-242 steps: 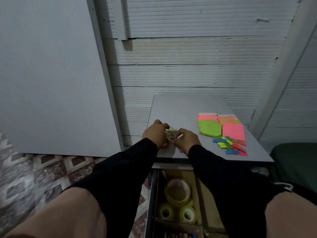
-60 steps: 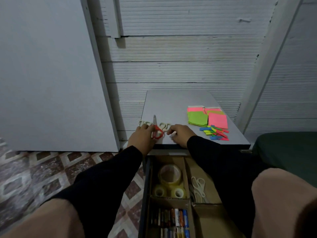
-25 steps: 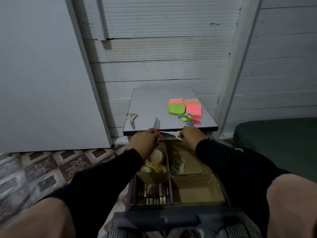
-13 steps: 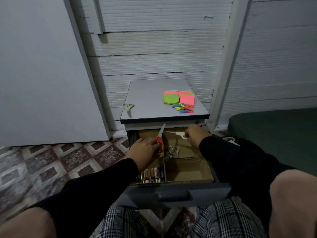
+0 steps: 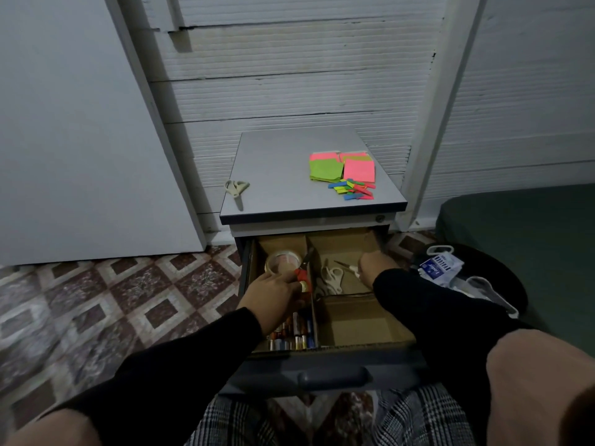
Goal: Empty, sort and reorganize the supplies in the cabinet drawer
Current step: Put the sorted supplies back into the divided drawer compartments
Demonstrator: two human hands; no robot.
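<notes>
Both black-sleeved arms reach forward and down. The left hand (image 5: 273, 292) curls its fingers round red-handled scissors (image 5: 302, 274); the right hand (image 5: 375, 264) seems to pinch small white-handled scissors (image 5: 349, 268), its fingers mostly hidden.

We see the drawer (image 5: 325, 365) pulled out, open from above. Its near-right compartment (image 5: 357, 323) lies bare. Cardboard dividers (image 5: 311, 284) wall off each bay. Far left, a tape roll (image 5: 282, 262) and the left hand (image 5: 273, 296) with red scissors (image 5: 302, 275) crowd the space; batteries (image 5: 294, 333) fill near left. Far right, white scissors (image 5: 331, 278) and the right hand (image 5: 373, 265) take the room. The cabinet top (image 5: 277, 175) is open at centre, between scissors (image 5: 236, 188) at left and sticky notes (image 5: 343, 172) at right.
</notes>
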